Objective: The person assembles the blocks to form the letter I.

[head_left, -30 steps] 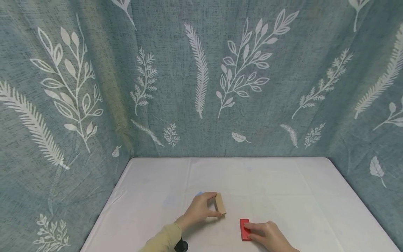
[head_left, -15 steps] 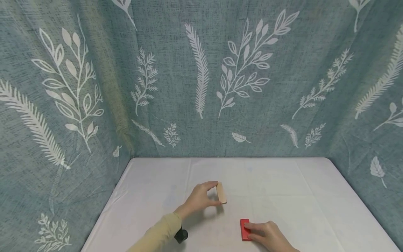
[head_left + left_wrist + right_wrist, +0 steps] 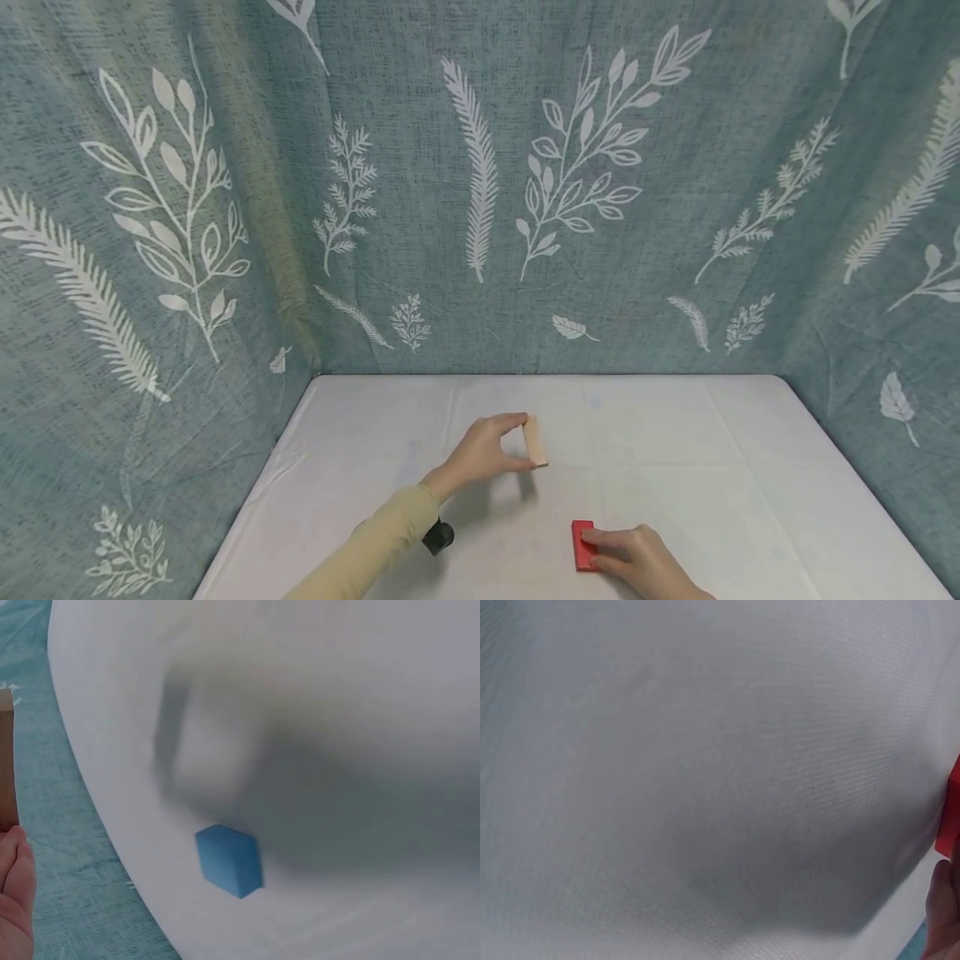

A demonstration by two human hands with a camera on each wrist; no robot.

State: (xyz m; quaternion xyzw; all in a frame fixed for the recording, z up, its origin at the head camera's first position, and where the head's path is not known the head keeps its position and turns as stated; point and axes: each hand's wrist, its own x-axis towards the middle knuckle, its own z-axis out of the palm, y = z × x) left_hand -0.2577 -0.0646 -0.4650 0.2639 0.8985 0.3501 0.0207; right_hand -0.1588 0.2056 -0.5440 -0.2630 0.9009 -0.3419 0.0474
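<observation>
My left hand grips a flat, plain wooden block by its two ends, fingers at the far end and thumb at the near one. The block is off the table, with its shadow cast below. Closer to me and to the right, my right hand pinches a red rectangular block on the white cloth; the fingers cover part of it. A blue block lies on the cloth in the left wrist view. From the head, my left hand and arm hide it.
White cloth covers the table. Blue-green curtains printed with white leaves hang behind the table and along both sides. Below my left wrist sits a black wrist camera.
My left hand has lifted the wooden block and carried it farther from me and slightly right. The blue block's corner, visible earlier, is now hidden. My right hand has stayed on the red block.
</observation>
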